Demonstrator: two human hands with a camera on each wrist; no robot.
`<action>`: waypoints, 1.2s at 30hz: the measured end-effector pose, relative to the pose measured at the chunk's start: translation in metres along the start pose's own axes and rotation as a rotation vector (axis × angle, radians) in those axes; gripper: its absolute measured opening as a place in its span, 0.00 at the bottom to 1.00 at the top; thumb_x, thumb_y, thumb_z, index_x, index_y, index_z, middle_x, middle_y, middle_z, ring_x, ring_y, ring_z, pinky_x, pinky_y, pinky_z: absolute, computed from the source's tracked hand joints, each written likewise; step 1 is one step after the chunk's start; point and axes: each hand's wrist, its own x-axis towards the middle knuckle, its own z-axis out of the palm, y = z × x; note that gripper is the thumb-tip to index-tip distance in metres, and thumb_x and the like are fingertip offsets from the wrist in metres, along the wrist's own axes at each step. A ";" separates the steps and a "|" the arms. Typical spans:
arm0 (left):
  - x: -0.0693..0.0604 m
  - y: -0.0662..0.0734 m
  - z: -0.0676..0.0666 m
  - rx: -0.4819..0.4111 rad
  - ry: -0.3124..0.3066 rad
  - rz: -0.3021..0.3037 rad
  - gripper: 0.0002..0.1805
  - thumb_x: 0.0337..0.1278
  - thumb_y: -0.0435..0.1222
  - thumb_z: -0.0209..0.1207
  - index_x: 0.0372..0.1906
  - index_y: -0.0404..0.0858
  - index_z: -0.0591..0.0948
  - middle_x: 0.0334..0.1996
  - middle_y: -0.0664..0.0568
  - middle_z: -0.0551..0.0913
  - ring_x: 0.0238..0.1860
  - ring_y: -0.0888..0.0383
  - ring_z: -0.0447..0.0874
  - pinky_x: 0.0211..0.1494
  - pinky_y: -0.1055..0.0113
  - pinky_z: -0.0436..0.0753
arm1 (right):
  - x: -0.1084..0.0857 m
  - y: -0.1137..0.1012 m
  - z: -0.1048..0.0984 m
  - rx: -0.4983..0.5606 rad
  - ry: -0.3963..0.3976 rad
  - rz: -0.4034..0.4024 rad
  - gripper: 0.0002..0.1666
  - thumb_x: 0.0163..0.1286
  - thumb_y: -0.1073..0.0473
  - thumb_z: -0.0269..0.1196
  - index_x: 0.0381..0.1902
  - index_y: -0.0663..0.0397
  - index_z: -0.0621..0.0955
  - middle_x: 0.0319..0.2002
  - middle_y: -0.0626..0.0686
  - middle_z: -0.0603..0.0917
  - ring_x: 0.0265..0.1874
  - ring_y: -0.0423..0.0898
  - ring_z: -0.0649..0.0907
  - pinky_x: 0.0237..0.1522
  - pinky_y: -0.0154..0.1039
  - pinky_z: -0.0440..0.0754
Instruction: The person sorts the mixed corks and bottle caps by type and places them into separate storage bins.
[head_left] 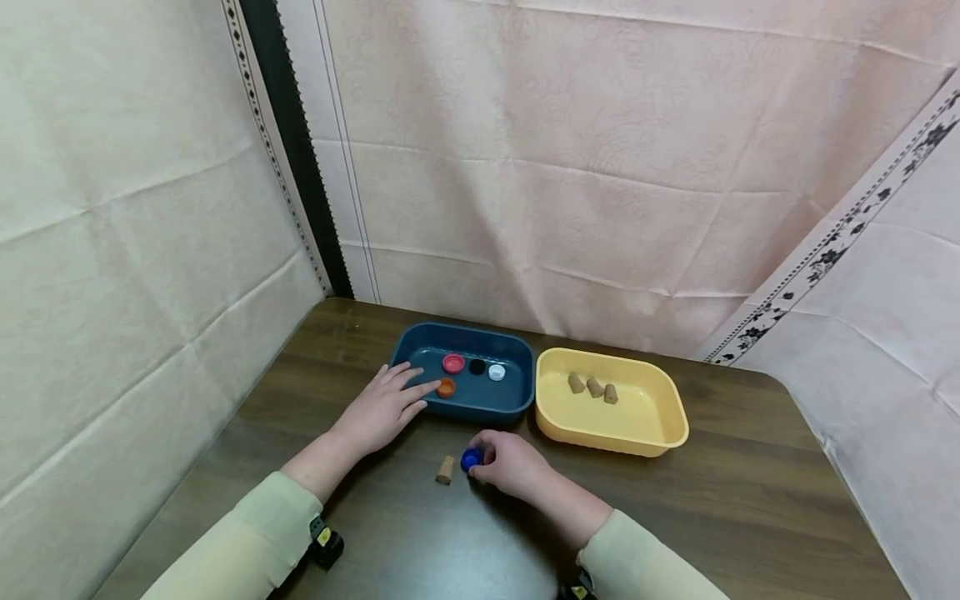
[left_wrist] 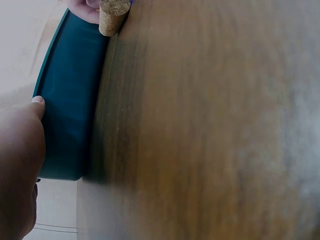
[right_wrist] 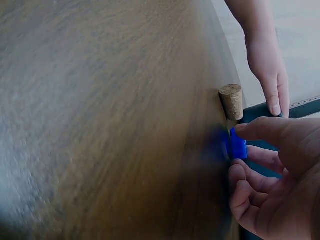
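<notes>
My right hand (head_left: 516, 467) pinches a blue bottle cap (head_left: 471, 458) between thumb and fingers, low over the table. In the right wrist view the blue cap (right_wrist: 239, 145) shows on edge, with the thumb along one side. A tapered cork (head_left: 446, 471) stands on the table just left of the cap. My left hand (head_left: 382, 410) reaches over the left front edge of a dark blue tray (head_left: 471, 413), fingers spread and straight. Its fingertips are beside an orange cap (head_left: 446, 388) in that tray; whether they touch it I cannot tell.
Also in the blue tray lie a pink-red cap (head_left: 453, 362), a black cap (head_left: 477, 367) and a white cap (head_left: 497, 372). Close on its right, a yellow tray (head_left: 600, 438) holds three corks (head_left: 595, 387). Cloth curtains (head_left: 570, 192) hang behind and beside the wooden table (head_left: 750, 475).
</notes>
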 end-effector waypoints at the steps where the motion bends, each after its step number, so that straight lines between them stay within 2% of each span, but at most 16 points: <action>1: -0.001 0.000 0.000 0.004 0.000 -0.003 0.26 0.76 0.55 0.44 0.74 0.61 0.66 0.74 0.49 0.65 0.76 0.44 0.52 0.76 0.41 0.49 | 0.000 0.000 -0.001 0.004 -0.001 0.002 0.17 0.65 0.52 0.70 0.52 0.44 0.81 0.32 0.47 0.80 0.26 0.46 0.80 0.29 0.41 0.80; 7: -0.003 -0.002 0.000 0.027 0.006 -0.017 0.26 0.75 0.55 0.44 0.74 0.63 0.66 0.73 0.49 0.65 0.76 0.45 0.53 0.76 0.41 0.51 | -0.001 -0.002 -0.006 -0.006 0.003 -0.003 0.17 0.65 0.50 0.69 0.51 0.41 0.81 0.32 0.47 0.80 0.27 0.45 0.80 0.29 0.40 0.80; 16: -0.007 -0.003 -0.001 0.015 0.000 -0.030 0.26 0.75 0.56 0.45 0.74 0.64 0.65 0.73 0.49 0.65 0.76 0.44 0.53 0.75 0.40 0.53 | -0.002 -0.009 -0.018 -0.001 0.014 -0.012 0.17 0.65 0.48 0.69 0.51 0.40 0.81 0.33 0.46 0.80 0.30 0.46 0.79 0.31 0.39 0.80; 23: -0.008 -0.004 0.000 0.016 0.005 -0.026 0.26 0.75 0.55 0.45 0.74 0.63 0.66 0.74 0.49 0.65 0.76 0.45 0.53 0.76 0.41 0.51 | -0.003 -0.018 -0.032 0.015 0.000 -0.076 0.17 0.67 0.49 0.68 0.52 0.42 0.81 0.34 0.47 0.80 0.31 0.46 0.79 0.32 0.39 0.81; 28: -0.006 -0.001 -0.001 0.009 0.004 -0.022 0.26 0.75 0.55 0.44 0.74 0.62 0.66 0.74 0.49 0.65 0.76 0.45 0.52 0.76 0.41 0.51 | -0.001 -0.026 -0.055 0.063 -0.062 -0.095 0.15 0.67 0.49 0.67 0.50 0.43 0.82 0.34 0.49 0.81 0.31 0.48 0.80 0.33 0.42 0.81; 31: -0.004 0.000 -0.001 0.013 -0.001 -0.020 0.26 0.75 0.56 0.44 0.74 0.62 0.66 0.74 0.49 0.65 0.76 0.45 0.52 0.75 0.41 0.51 | 0.002 -0.030 -0.071 0.117 -0.128 -0.060 0.15 0.67 0.49 0.68 0.50 0.42 0.82 0.35 0.52 0.81 0.30 0.52 0.81 0.32 0.42 0.81; 36: 0.000 0.002 0.000 0.020 -0.016 -0.028 0.26 0.75 0.56 0.43 0.73 0.64 0.66 0.74 0.51 0.64 0.77 0.46 0.52 0.76 0.41 0.51 | 0.011 -0.035 -0.096 0.194 -0.228 -0.021 0.16 0.68 0.50 0.67 0.51 0.48 0.82 0.36 0.58 0.81 0.26 0.53 0.80 0.26 0.37 0.80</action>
